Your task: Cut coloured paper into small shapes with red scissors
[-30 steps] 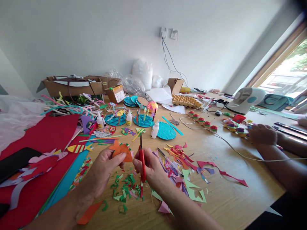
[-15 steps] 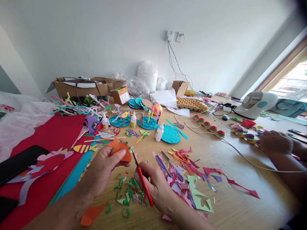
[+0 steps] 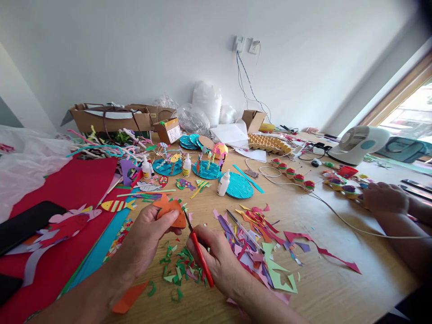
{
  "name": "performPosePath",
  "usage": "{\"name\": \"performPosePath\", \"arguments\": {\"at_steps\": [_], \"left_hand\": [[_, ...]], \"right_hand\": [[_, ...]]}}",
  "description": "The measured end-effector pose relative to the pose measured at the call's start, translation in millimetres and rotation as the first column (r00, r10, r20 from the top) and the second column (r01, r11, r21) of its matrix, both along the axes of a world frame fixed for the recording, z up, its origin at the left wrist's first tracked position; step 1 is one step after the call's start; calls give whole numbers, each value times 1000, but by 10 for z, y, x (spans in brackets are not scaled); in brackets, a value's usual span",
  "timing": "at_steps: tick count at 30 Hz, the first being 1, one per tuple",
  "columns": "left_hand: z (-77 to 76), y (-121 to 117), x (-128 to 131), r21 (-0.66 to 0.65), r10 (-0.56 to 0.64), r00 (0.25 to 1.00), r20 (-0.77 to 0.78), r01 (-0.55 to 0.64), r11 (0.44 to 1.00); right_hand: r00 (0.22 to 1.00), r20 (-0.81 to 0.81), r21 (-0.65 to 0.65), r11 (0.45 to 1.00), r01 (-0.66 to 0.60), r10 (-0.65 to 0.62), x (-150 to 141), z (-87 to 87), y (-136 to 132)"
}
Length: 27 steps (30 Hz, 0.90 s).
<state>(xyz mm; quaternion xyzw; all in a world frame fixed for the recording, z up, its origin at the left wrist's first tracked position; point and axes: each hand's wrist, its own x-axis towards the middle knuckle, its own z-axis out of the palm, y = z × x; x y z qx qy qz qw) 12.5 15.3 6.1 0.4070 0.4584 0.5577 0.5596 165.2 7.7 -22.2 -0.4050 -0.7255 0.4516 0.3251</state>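
- Between the thumb and fingers of the left hand (image 3: 151, 229), pinched and held above the table, is one orange paper fish (image 3: 171, 217).
- Closed around one pair of red-handled scissors (image 3: 202, 260) are the fingers of the right hand (image 3: 216, 252); the blades point to the fish's right edge, though I cannot tell whether they touch it.
- Below the hands lie green snippets (image 3: 182, 265), too many to count.
- Right of them, one pen (image 3: 249, 236) lies among mixed paper scraps (image 3: 278, 272).
- Farther out, three white glue bottles (image 3: 223, 183) stand near three blue discs (image 3: 240, 186); two discs bear decorations.
- Off to the left, one striped yellow fish (image 3: 116, 206) lies near a red sheet (image 3: 74, 189).
- To the right, five red-and-green domes (image 3: 299, 178) form a row; another person's hand (image 3: 384, 199) is beyond.
- Under everything, a wood-grained table (image 3: 324, 292); toward its far right, one white fan (image 3: 357, 146).
- Behind, a pale wall (image 3: 135, 54) with two outlets (image 3: 239, 43); at right, one window (image 3: 405, 110).
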Motion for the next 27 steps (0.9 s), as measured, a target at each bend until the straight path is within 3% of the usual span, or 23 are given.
{"name": "performPosePath", "arguments": {"at_steps": [27], "left_hand": [[-12,-41,59,-7,-11,999,37,11,1000]], "right_hand": [[1000,-19,-20,1000,17,-17,-16,-62,8]]}}
